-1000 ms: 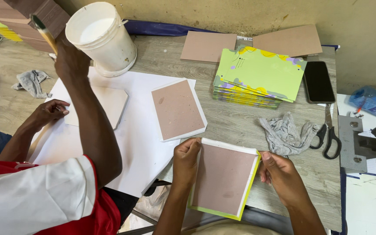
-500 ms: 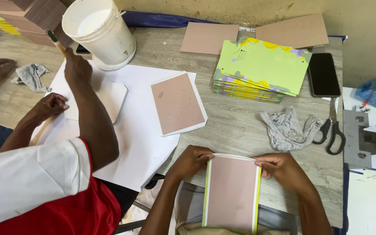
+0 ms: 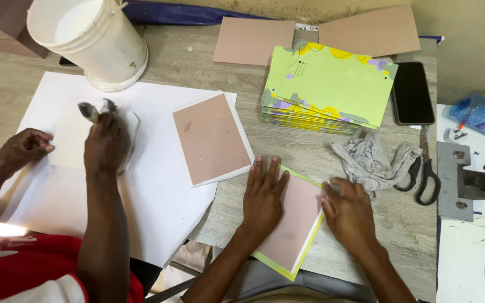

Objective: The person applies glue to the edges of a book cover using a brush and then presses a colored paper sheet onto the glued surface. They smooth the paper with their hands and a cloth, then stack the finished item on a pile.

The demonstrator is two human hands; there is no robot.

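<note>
Low in the middle of the frame the person's left hand (image 3: 263, 196) lies flat and open, fingers spread, pressing on a pinkish-brown board with a lime green edge (image 3: 293, 230) that sits tilted at the near edge of the wooden table (image 3: 254, 84). The right hand (image 3: 348, 216) rests open at the board's right edge, its fingers bent over that side; just above it lies a crumpled grey rag (image 3: 371, 160). Up the frame stands a stack of lime green covers (image 3: 326, 84), with a dark phone (image 3: 412, 92) beside it and scissors (image 3: 425, 174) at the right. On the left a co-worker in a red shirt holds a brush (image 3: 94, 110) over a white card (image 3: 71, 140) on a big white sheet (image 3: 158, 196), the other hand (image 3: 26, 147) steadying the card. Between them lies another brown board on white paper (image 3: 211, 137); a white bucket (image 3: 88, 39) stands upper left
</note>
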